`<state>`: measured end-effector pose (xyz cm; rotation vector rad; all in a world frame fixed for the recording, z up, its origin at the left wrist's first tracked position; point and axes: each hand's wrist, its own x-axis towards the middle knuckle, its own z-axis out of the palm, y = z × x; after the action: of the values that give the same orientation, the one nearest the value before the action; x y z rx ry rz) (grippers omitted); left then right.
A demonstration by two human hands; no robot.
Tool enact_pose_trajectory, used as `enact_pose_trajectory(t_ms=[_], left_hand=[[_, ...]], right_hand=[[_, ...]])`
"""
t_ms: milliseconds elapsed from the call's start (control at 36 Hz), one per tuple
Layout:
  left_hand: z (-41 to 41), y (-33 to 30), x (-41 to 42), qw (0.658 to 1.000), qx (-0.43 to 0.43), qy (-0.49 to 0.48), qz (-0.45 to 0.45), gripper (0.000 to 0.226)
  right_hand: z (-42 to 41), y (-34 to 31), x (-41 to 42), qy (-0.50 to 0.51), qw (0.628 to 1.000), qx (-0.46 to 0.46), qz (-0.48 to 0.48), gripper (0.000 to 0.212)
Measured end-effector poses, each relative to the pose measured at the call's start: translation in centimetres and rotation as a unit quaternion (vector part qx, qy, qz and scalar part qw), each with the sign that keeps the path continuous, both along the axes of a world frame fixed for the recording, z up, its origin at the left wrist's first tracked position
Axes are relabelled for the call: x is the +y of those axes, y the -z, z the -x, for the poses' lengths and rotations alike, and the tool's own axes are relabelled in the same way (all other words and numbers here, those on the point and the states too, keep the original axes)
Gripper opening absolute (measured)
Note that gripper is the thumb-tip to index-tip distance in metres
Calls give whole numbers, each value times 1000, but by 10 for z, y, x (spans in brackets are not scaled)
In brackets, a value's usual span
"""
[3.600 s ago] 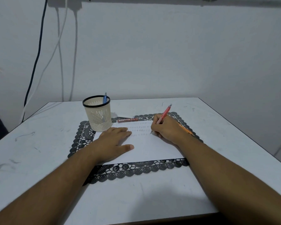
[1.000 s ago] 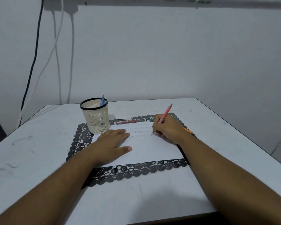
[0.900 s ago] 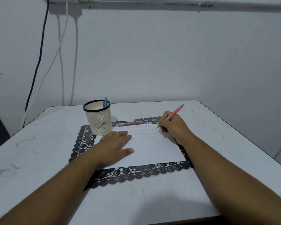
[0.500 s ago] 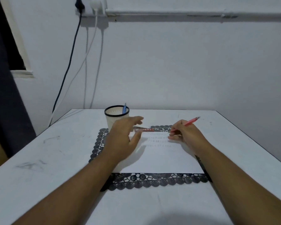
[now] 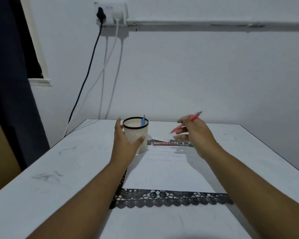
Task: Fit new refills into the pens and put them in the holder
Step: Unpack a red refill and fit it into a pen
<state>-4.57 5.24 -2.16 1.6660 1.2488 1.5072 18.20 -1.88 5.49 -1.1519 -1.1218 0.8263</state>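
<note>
Holder: a cream mesh pen holder (image 5: 136, 135) with a black rim stands upright on the white table (image 5: 59, 169), at the far left corner of the black lace placemat (image 5: 171, 198); its base touches the sheet of paper's far left edge, as far as the angle shows.
Blue pen: one blue pen (image 5: 143, 120) leans inside the holder, its end poking above the rim.
Left hand: the left hand (image 5: 123, 144) is at the holder's near left side, fingers up along the wall behind it and thumb across the front; the fingers are spread into a wide cup around the holder, and I cannot tell whether they touch it.
Red pen: the red pen (image 5: 186, 125) is raised above the table, to the right of the holder and well clear of it, tilted with its tip down toward the left.
Right hand: the right hand (image 5: 195, 133) pinches the red pen mid-barrel between thumb and forefinger, other fingers loosely fanned, wrist lifted off the paper.
Paper: a white sheet of paper (image 5: 169, 169) with faint rows of marks lies on the placemat.
Refill pack: a dark red refill pack (image 5: 162, 143) lies flat just beyond the paper, between the holder and the right hand.
</note>
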Motion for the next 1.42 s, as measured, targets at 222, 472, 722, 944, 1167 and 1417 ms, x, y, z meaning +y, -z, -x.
enact_pose_trajectory(t_ms=[222,472,722,944,1167,1417], left_hand=[[2,3,7,999,-1,8,34,114],[6,8,14,998,-2,35,59,92],[8,11,16,997,-12,39,60,81],[9,12,17,998,-8,40,53,78],[10,11,18,997,-5,36,62,83],[4,-20,-14,975,108,-125,-152,97]], right_hand=[[42,-47,24,16,975,-175,-134,26],[80,-59,61,77,905,-376,-186,55],[95,-25,88,93,851,-502,-119,36],[99,-12,101,71,852,-515,-60,31],[96,-17,91,28,876,-471,-97,47],[48,-10,47,34,920,-368,-128,13]])
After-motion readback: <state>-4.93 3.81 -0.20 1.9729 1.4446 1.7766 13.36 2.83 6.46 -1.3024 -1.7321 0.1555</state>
